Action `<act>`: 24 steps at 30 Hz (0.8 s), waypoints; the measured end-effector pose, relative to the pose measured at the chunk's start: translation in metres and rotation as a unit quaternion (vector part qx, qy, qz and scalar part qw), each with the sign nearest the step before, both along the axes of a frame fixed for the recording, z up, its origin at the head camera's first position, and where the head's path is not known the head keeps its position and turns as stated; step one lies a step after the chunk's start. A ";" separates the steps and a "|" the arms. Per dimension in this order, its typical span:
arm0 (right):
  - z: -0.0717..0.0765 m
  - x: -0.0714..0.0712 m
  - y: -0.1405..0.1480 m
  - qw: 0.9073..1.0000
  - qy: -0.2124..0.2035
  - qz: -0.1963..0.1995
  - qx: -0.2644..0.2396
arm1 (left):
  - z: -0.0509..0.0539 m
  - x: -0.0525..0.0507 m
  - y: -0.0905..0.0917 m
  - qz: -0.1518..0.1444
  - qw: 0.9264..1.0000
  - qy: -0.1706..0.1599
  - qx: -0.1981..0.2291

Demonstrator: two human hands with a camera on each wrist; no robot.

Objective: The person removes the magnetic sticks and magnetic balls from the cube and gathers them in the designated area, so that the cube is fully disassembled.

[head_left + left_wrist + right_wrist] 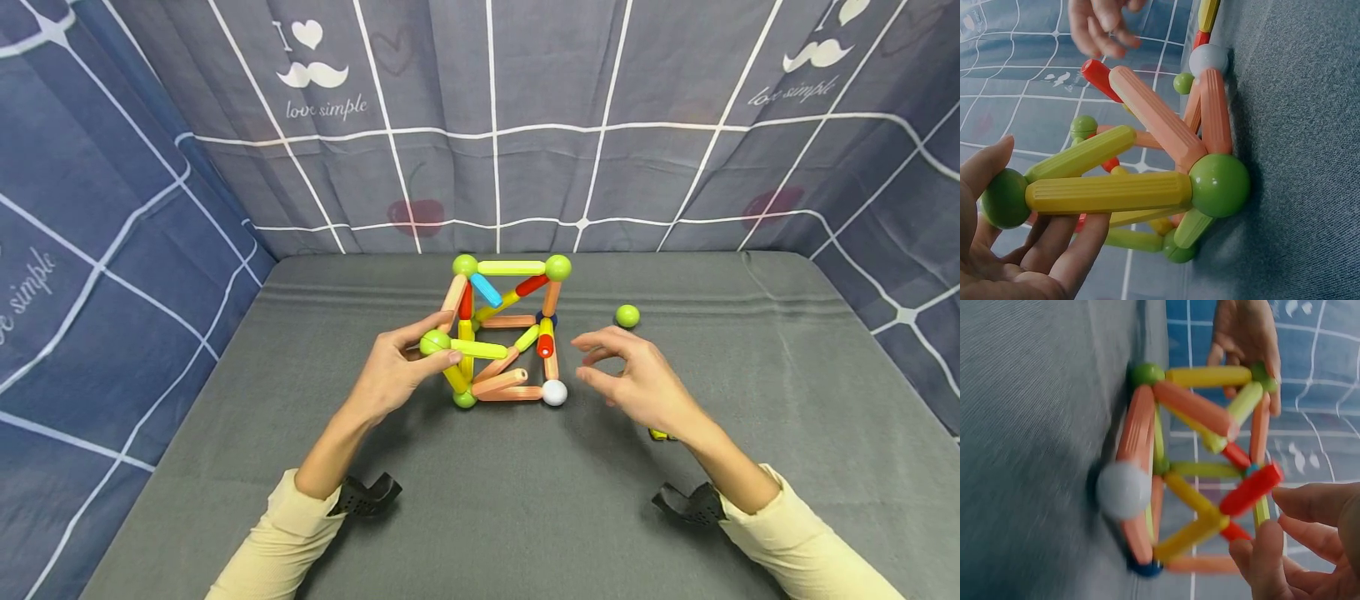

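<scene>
A box-like frame of magnetic sticks and balls stands on the grey cloth; a light green stick (512, 267) spans its back top. My left hand (384, 382) pinches a green ball (433, 342) at the front left top corner. From that ball a yellow-green stick (480, 349) points right, its far end free. A salmon stick (1159, 115) slants up from the lower green ball (1220, 185). Just right of the frame hovers my right hand (641, 379), fingers loosely curved and holding nothing. Nearest it are a red-tipped stick (1250, 489) and the white ball (1124, 490).
A loose green ball (627, 316) lies behind the right hand. Partly hidden under the right wrist is a yellow piece (658, 434). Checked curtains (540, 183) hang behind and at both sides. Black bands (367, 495) are worn near both cuffs.
</scene>
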State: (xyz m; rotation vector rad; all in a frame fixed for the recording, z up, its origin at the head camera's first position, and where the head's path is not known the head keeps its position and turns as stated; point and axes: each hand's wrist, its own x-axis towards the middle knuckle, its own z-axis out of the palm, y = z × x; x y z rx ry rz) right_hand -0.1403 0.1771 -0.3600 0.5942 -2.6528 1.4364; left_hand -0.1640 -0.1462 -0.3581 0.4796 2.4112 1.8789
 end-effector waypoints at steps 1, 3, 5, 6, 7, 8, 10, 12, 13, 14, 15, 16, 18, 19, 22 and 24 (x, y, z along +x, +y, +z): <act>0.000 -0.002 -0.006 1.000 0.009 0.004 0.000 | 0.000 0.000 0.000 0.000 1.000 -0.001 0.002; 0.001 -0.007 -0.019 1.000 0.024 0.005 0.006 | 0.000 0.000 0.000 0.003 1.000 -0.002 0.002; 0.000 -0.011 -0.029 0.999 0.036 0.003 0.018 | 0.000 0.000 0.000 0.005 1.000 -0.003 0.002; 0.000 -0.012 -0.034 0.999 0.044 -0.001 0.028 | 0.000 0.000 0.000 0.006 1.000 -0.004 0.003; -0.001 -0.014 -0.038 0.998 0.053 -0.004 0.036 | 0.000 0.000 0.000 0.006 1.000 -0.004 0.004; -0.002 -0.015 -0.042 0.997 0.057 -0.006 0.043 | 0.000 0.000 0.000 0.006 1.000 -0.004 0.003; -0.004 -0.017 -0.046 0.996 0.063 -0.011 0.054 | 0.000 0.000 0.001 0.004 1.000 -0.005 0.004; -0.006 -0.018 -0.049 0.996 0.068 -0.015 0.061 | 0.000 0.000 0.001 0.004 1.000 -0.004 0.004; -0.007 -0.019 -0.050 0.996 0.068 -0.016 0.063 | 0.000 0.000 0.001 0.004 1.000 -0.003 0.004; -0.008 -0.019 -0.051 0.995 0.068 -0.017 0.065 | 0.000 0.000 0.001 0.004 1.000 -0.001 0.004; -0.008 -0.019 -0.051 0.995 0.069 -0.017 0.067 | 0.000 0.000 0.001 0.005 1.000 0.000 0.003; -0.009 -0.019 -0.051 0.995 0.069 -0.016 0.069 | 0.000 0.000 0.001 0.005 1.000 0.002 0.003; -0.010 -0.020 -0.051 0.995 0.071 -0.014 0.070 | 0.000 -0.001 0.001 0.005 1.000 0.004 0.002; -0.011 -0.020 -0.051 0.995 0.073 -0.012 0.069 | 0.000 -0.001 0.001 0.005 1.000 0.005 0.002; -0.012 -0.020 -0.050 0.995 0.080 -0.009 0.061 | -0.001 -0.001 0.002 0.003 1.000 0.005 0.002; -0.013 -0.021 -0.049 0.995 0.080 -0.008 0.054 | 0.000 -0.001 0.002 0.002 1.000 0.004 0.002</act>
